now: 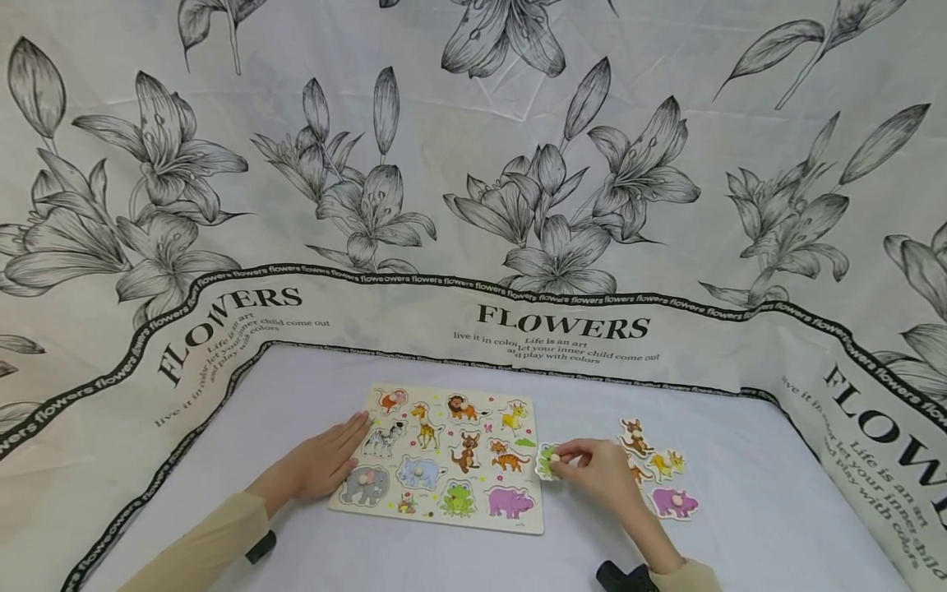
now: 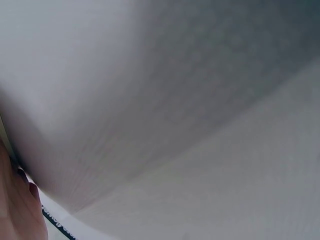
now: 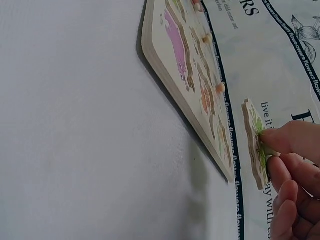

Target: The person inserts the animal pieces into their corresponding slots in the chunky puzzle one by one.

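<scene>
A wooden animal puzzle board [image 1: 422, 395] lies on the table, with a green frog picture [image 1: 457, 498] and a purple hippo picture [image 1: 510, 501] along its near edge. My left hand [image 1: 325, 460] rests at the board's left edge, fingers extended; only part of that hand [image 2: 22, 210] appears in the left wrist view. Just off the board's right side, my right hand [image 1: 595, 473] pinches a frog puzzle piece [image 1: 546, 462] by its knob. In the right wrist view the frog piece [image 3: 252, 145] is tilted on edge between thumb and fingers, apart from the board.
Right of the right hand lie loose pieces: a kangaroo [image 1: 635, 437], a yellow horned animal [image 1: 668, 465], a purple hippo piece [image 1: 673, 503] and an orange piece [image 1: 639, 474] partly hidden by the hand. A floral cloth [image 1: 518, 148] rises behind the white tabletop [image 1: 296, 551].
</scene>
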The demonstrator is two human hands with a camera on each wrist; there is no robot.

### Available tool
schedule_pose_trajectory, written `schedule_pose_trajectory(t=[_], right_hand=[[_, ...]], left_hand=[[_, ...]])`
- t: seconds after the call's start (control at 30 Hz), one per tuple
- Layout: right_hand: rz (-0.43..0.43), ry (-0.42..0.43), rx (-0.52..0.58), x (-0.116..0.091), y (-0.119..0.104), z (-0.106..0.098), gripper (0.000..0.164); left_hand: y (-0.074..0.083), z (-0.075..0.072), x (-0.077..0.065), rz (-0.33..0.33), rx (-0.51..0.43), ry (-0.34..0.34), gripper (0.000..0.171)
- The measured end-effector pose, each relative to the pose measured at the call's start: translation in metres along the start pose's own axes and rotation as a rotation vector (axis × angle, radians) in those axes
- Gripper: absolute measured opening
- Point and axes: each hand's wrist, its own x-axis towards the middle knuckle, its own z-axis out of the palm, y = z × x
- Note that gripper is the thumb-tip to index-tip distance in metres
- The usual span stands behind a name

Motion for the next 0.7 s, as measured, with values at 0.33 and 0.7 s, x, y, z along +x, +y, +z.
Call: schedule_pose_trajectory(t=[0.33, 0.7], right_hand=[[-0.04, -0.034, 0.064, 0.001, -0.016, 0.011, 0.012], [-0.106, -0.078, 0.109, -0.002, -0.029, 0.023, 0.013]], left_hand=[[0.001, -0.001, 0.0, -0.002, -0.005, -0.006, 0.057], [0.004, -0.005, -0.001, -0.01, -0.004, -0.013, 0.057]])
